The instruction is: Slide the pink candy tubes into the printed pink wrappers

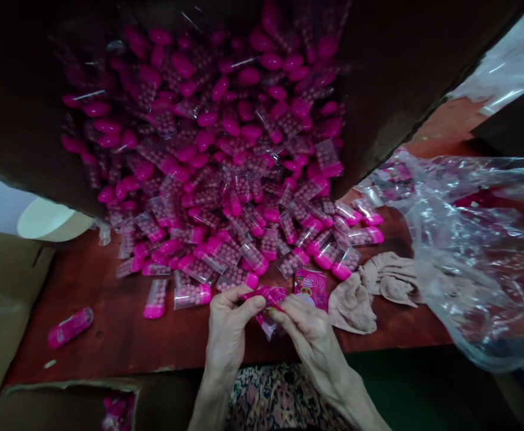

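Near the table's front edge, my left hand (228, 320) pinches one side of a pink printed wrapper (268, 294). The fingers of my right hand (309, 323) are closed on its other side. What is inside the wrapper I cannot make out. Just behind my right hand lies a flat pink printed packet (312, 282) with a ring pattern. Beyond both hands spreads a heap of clear tubes with pink caps (226, 248), filled with small pink balls. Two single tubes (157, 298) lie left of my hands, at the heap's front.
A large cardboard box (392, 78) lies tipped, its tubes spilling onto the red table (109, 335). Right are a crumpled beige cloth (356, 299) and clear plastic bags (481, 257). Left are a pink bottle (70, 328) and a white bowl (53, 220). Another box (64, 407) stands below the edge.
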`<act>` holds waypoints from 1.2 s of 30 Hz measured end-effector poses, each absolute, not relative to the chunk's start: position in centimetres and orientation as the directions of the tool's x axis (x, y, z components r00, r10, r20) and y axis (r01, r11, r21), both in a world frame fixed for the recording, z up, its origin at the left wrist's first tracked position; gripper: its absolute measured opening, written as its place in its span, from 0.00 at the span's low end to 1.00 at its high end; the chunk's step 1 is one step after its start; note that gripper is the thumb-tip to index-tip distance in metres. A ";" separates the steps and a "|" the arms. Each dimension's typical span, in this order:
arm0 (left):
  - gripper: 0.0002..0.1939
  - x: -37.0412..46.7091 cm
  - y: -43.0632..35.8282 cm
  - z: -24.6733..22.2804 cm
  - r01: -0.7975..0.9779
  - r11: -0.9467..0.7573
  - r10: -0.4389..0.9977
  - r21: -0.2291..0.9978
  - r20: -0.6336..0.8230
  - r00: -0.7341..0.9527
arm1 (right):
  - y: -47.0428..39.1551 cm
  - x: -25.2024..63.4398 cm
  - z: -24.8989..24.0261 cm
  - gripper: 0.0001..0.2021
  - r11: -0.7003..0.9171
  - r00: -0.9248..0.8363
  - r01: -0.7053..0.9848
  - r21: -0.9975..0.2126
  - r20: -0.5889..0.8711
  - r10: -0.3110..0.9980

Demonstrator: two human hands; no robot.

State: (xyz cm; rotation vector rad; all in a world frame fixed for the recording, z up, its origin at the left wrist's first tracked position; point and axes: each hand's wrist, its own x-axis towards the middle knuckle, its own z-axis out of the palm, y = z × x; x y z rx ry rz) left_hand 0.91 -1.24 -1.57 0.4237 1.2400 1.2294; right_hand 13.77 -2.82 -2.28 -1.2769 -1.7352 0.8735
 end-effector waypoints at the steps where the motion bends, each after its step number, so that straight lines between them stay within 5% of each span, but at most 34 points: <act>1: 0.07 0.6 -1.5 -1.5 -0.463 0.351 0.862 0.814 -0.473 -0.180 | -2.9 13.5 -2.2 0.17 0.254 -0.201 0.409 -0.877 0.185 0.962; 6: 0.10 -1.3 -2.9 -1.4 -0.479 0.323 0.806 0.816 -0.503 -0.313 | -3.1 12.9 -2.2 0.10 0.208 -0.327 0.374 -0.904 0.081 0.941; 10: 0.13 -3.4 -3.4 -1.4 -0.545 0.265 0.723 0.795 -0.538 -0.434 | -2.3 12.3 -2.7 0.09 0.216 -0.255 0.405 -0.888 0.117 0.960; 18: 0.13 -5.0 -2.9 -1.4 -0.606 0.200 0.684 0.770 -0.553 -0.476 | -1.8 7.9 -5.4 0.09 0.324 -0.282 0.770 -0.550 0.163 0.946; 24: 0.10 -4.3 -2.3 -1.3 -0.648 0.194 0.704 0.736 -0.565 -0.431 | -4.0 9.0 -7.0 0.21 0.331 -0.303 0.645 -0.689 0.168 0.938; 28: 0.09 -3.8 -1.9 -1.4 -0.683 0.196 0.730 0.704 -0.569 -0.378 | -3.4 10.6 -5.7 0.15 0.246 -0.296 0.517 -0.820 0.099 0.950; 36: 0.08 -2.6 -1.0 -1.5 -0.724 0.168 0.734 0.669 -0.575 -0.361 | -2.1 10.7 -3.7 0.17 0.248 -0.274 0.536 -0.807 0.111 0.955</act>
